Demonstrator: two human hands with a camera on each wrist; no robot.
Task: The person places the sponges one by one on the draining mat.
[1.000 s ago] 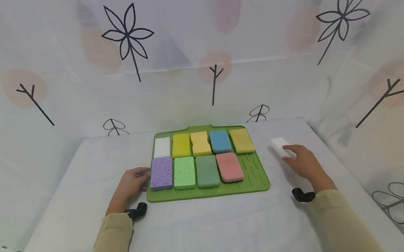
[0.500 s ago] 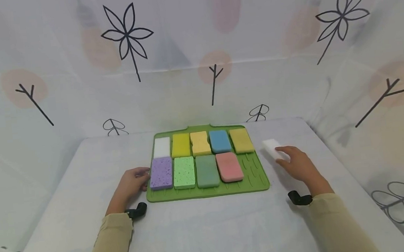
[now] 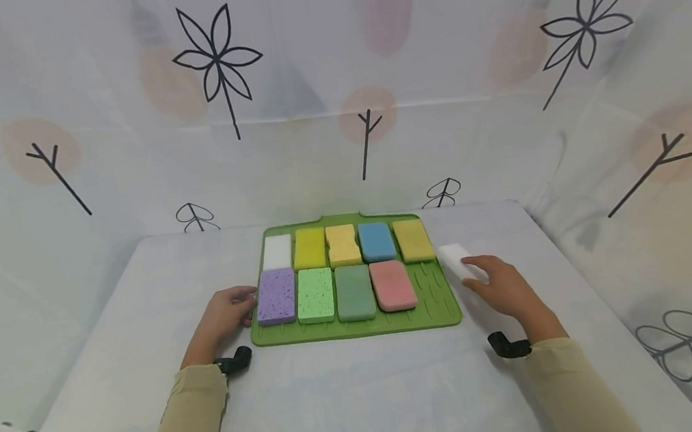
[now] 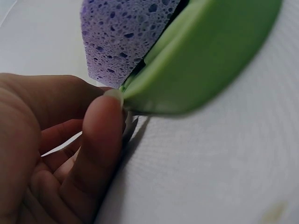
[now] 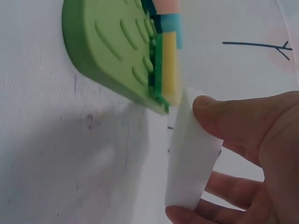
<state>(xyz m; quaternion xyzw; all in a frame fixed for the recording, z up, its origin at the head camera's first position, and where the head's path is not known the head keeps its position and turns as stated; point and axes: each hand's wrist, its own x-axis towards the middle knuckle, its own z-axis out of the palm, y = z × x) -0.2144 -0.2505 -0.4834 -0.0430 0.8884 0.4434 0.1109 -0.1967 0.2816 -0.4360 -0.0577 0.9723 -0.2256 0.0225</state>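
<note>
A white sponge block (image 3: pixel 453 261) is held in my right hand (image 3: pixel 503 289), just off the right edge of the green silicone mat (image 3: pixel 437 304). The right wrist view shows the thumb and fingers gripping this white sponge (image 5: pixel 191 154) by its sides, raised above the table. At the mat's left edge, my left hand (image 3: pixel 226 315) pinches the rim beside the purple sponge (image 3: pixel 275 297). Close up in the left wrist view, the thumb (image 4: pixel 103 126) meets the green rim (image 4: pixel 154 95), and the fingers behind it are partly hidden.
Sponges lie in two rows on the mat: white (image 3: pixel 278 252), yellow (image 3: pixel 310 248), notched yellow (image 3: pixel 343 246), blue (image 3: pixel 376 242) and tan-yellow (image 3: pixel 413 241) at the back; speckled green (image 3: pixel 315 295), dark green (image 3: pixel 355 293) and pink (image 3: pixel 392 286) in front. Bare ridges show at the front right.
My right hand has moved left with the white sponge, from further out on the right to beside the mat's edge. The left hand and the mat stay where they were.
</note>
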